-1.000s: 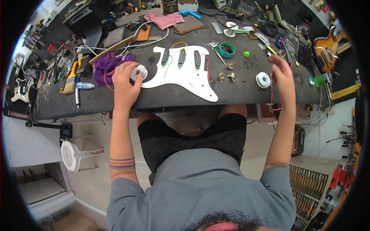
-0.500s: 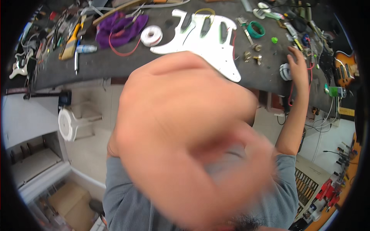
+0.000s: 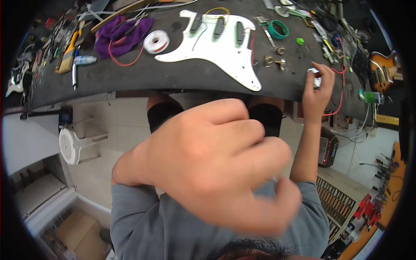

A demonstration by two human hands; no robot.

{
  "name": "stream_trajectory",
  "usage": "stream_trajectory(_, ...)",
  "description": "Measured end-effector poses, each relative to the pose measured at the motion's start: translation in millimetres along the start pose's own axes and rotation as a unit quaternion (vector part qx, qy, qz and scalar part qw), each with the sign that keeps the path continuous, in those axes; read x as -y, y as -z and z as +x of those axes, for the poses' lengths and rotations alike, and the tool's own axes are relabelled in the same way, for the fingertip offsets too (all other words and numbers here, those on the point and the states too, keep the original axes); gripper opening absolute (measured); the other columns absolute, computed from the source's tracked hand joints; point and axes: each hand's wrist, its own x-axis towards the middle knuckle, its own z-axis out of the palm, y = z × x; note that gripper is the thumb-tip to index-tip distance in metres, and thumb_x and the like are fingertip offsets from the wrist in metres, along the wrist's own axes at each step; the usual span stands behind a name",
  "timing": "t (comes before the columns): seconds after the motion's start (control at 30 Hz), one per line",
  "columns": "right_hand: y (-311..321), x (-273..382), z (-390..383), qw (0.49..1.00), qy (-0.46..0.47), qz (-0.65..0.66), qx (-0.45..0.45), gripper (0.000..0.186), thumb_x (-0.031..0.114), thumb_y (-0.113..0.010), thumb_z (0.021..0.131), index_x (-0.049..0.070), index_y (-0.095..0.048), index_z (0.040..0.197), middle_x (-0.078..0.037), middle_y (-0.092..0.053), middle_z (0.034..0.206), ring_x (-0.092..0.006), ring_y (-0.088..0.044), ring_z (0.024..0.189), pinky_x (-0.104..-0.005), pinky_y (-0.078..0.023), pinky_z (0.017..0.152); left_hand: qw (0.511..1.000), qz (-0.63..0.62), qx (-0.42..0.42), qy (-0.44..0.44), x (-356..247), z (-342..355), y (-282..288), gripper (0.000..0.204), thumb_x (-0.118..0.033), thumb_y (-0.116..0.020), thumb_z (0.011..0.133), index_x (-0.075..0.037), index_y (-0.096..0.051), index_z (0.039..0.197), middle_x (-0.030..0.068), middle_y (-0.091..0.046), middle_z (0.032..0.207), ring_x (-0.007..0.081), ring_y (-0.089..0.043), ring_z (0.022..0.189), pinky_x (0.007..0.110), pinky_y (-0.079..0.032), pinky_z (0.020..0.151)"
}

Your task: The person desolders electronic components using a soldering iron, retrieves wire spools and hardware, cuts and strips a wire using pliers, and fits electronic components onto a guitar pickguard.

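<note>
My left hand (image 3: 212, 164) looms large and partly blurred in front of my chest. Its fingers are curled in and the thumb bends toward them. Whatever may be inside is hidden. Over the right part of the bench, my right hand (image 3: 318, 89) closes its thumb and fingers round a small white spool (image 3: 316, 81), mostly covered by the fingers. Beyond the left hand lies a white guitar pickguard (image 3: 225, 54) with dark pickups in its slots. Near the pickguard's right edge are several brass-coloured pots (image 3: 281, 64) and a metal switch (image 3: 266, 32).
A white wire spool (image 3: 156, 42) stands left of the pickguard, by a purple cloth (image 3: 121, 37). A green tape roll (image 3: 278, 29) sits behind the pots. Brush (image 3: 68, 56), pen (image 3: 74, 76) and loose tools crowd the left. Red wire (image 3: 342, 89) loops beside my right hand.
My left hand has drawn lower and away from the bench, its fingers more curled. My right hand has gone from open beside the small spool to gripping it. The view has shifted slightly.
</note>
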Motion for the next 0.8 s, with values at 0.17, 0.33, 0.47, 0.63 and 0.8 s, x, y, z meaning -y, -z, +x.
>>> stream_trajectory(0.17, -6, 10, -21, 0.998, -0.011, 0.062, 0.029, 0.026, -0.006, -0.071, 0.098, 0.003, -0.072, 0.123, -0.011, -0.069, 0.111, -0.0253, -0.068, 0.095, -0.0351, -0.055, 0.081, 0.965, 0.003, 0.244, 0.093, 18, -50, -50, 0.032, -0.012, -0.069, 0.09, -0.015, -0.072, 0.122, 0.0053, -0.061, 0.091, 0.0229, -0.065, 0.08, 0.037, -0.051, 0.076)
stream_trajectory(0.33, -19, 6, -33, 0.995, 0.006, 0.093, 0.039, 0.027, -0.005, -0.073, 0.095, 0.003, -0.072, 0.121, -0.018, -0.071, 0.108, -0.037, -0.073, 0.092, -0.0437, -0.058, 0.077, 0.913, 0.089, 0.391, 0.082, 15, -114, -85, 0.069, -0.012, -0.06, 0.102, -0.029, -0.053, 0.169, 0.0125, -0.073, 0.123, 0.0257, -0.072, 0.09, 0.039, -0.057, 0.084)
stream_trajectory(0.47, -19, 11, -29, 0.996, -0.01, 0.085, 0.023, 0.026, -0.006, -0.073, 0.095, 0.003, -0.072, 0.119, -0.016, -0.071, 0.106, -0.0343, -0.073, 0.09, -0.0417, -0.058, 0.077, 0.9, 0.098, 0.424, 0.034, 17, -115, -83, 0.07, -0.015, -0.059, 0.105, -0.032, -0.049, 0.172, 0.0179, -0.067, 0.154, 0.0265, -0.074, 0.098, 0.044, -0.061, 0.095)
stream_trajectory(0.63, 15, -9, -13, 0.99, -0.054, 0.106, -0.072, 0.021, -0.01, -0.069, 0.099, 0.002, -0.071, 0.115, -0.01, -0.069, 0.103, -0.0226, -0.068, 0.086, -0.0338, -0.055, 0.076, 0.935, -0.072, 0.344, 0.051, 19, -84, -62, 0.066, -0.009, -0.065, 0.096, -0.027, -0.065, 0.16, 0.0125, -0.07, 0.149, 0.027, -0.072, 0.101, 0.043, -0.057, 0.097)
stream_trajectory(0.8, 51, -81, 19, 0.967, -0.199, 0.061, -0.147, 0.021, 0.0, -0.071, 0.102, 0.0, -0.072, 0.123, -0.007, -0.069, 0.111, -0.0176, -0.065, 0.088, -0.0326, -0.055, 0.082, 0.948, 0.048, 0.268, 0.164, 38, -101, -57, 0.053, -0.001, -0.072, 0.084, -0.012, -0.076, 0.136, 0.0123, -0.074, 0.131, 0.0302, -0.073, 0.106, 0.045, -0.056, 0.092)
